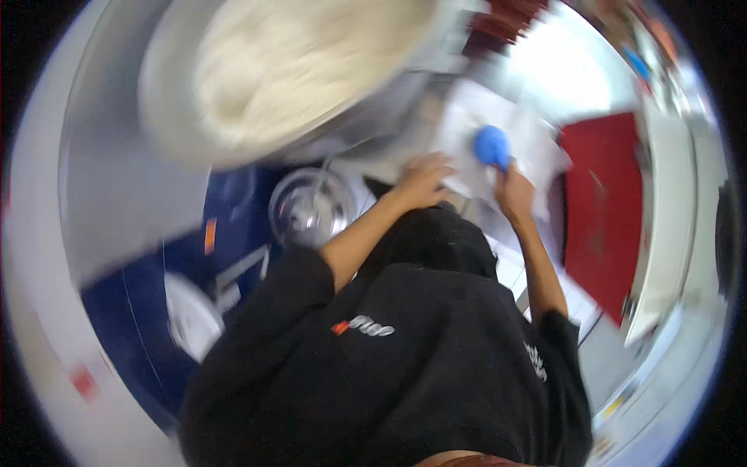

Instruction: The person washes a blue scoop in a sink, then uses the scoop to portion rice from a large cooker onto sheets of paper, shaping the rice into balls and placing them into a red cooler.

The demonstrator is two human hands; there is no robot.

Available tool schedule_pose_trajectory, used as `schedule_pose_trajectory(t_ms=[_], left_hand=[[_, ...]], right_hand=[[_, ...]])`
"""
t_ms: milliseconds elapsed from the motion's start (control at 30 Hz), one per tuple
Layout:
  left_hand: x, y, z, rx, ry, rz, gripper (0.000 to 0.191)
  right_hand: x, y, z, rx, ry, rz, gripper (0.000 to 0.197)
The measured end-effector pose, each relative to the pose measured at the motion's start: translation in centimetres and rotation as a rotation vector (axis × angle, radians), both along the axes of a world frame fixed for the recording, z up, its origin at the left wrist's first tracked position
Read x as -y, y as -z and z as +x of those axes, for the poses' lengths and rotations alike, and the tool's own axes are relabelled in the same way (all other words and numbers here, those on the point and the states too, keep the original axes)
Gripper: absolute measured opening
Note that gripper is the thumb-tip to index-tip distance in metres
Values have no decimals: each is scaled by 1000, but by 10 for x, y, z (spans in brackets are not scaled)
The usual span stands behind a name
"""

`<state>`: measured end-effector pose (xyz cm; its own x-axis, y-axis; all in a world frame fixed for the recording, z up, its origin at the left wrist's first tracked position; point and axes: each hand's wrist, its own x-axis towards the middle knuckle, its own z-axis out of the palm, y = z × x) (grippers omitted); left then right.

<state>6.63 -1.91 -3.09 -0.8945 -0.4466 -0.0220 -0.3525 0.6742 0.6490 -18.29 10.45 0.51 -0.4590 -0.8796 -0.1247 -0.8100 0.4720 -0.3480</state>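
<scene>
My right hand (515, 191) grips the handle end of a blue scoop or cup (491, 146), too blurred to name surely. Behind that tool lies a white sheet or bag (467, 111). My left hand (425, 182) is held with bent, slightly spread fingers near the left edge of the white sheet; nothing shows in it. Beyond my left hand, at the top, stands a large metal bowl (166, 99) with a pale, floury or doughy mass (303, 64) inside. The picture is blurred by motion.
A round shiny metal and clear object (312, 207) sits below the bowl. Dark blue panels (233, 198) and a metal surface (128, 192) lie on the left. A red panel (604, 216) stands on the right beside a white one (671, 222). White floor tiles (508, 265) show by my body.
</scene>
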Motion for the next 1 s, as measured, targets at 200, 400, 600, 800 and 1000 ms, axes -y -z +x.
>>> schedule_pose_trajectory(t_ms=[200,400,600,800,1000], left_hand=[[15,-19,-22,249,208,-30,50],[20,-28,-16,167,-40,113,27],[15,-31,-28,36,-88,111,24],[17,-25,-30,-83,-96,123,20],[16,-30,-32,-96,-201,205,23]], right_hand=[[-7,-8,-11,206,163,-185,35],[44,-118,24,705,135,-829,28],[112,-303,39,466,-304,-929,21],[169,-335,45,191,-674,-1118,40],[17,-285,-16,528,-194,-766,28]])
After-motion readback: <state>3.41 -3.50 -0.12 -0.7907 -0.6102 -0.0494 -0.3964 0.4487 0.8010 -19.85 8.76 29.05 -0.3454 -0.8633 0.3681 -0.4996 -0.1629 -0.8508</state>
